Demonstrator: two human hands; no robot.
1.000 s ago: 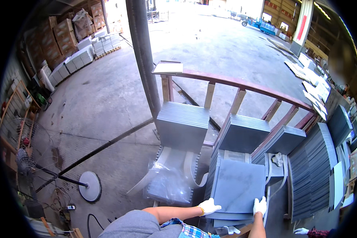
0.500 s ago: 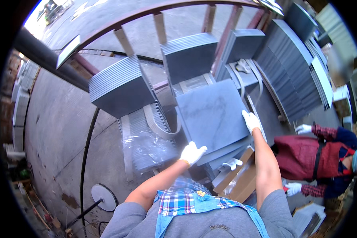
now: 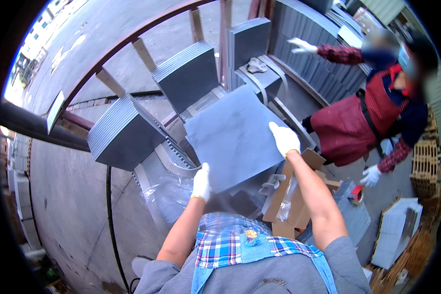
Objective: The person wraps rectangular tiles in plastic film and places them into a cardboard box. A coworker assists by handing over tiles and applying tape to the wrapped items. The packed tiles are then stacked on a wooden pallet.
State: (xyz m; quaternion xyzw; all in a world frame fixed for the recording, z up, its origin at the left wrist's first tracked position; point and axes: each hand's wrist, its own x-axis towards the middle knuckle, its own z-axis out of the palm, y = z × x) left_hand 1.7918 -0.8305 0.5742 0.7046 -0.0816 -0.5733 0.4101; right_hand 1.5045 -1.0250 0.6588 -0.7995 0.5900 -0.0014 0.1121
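A large square grey stone-look tile (image 3: 232,139) with faint dark veining lies flat between my hands. White-gloved, my left hand (image 3: 201,182) grips its near left edge. My right hand (image 3: 284,139), gloved the same way, holds the right edge with the thumb laid over the top face. Under the tile's near edge, darker slabs (image 3: 242,203) show only in part. Beyond it stand upright stacks of thin grey tiles, one in the middle (image 3: 188,81) and one at the left (image 3: 125,134). The left stack rests on strapped lower tiles, with clear plastic film (image 3: 169,193) beside them.
An open cardboard box (image 3: 289,203) stands right of my waist. A person in a red apron (image 3: 345,125) is at the right, one gloved hand stretched toward tall stacked slabs (image 3: 299,41). A red tape roll (image 3: 356,193) lies on a grey slab. A metal rail curves along the back.
The tile has shifted left and turned slightly with my hands, apart from the slabs at its near edge. The person on the right has moved farther back and raised an arm.
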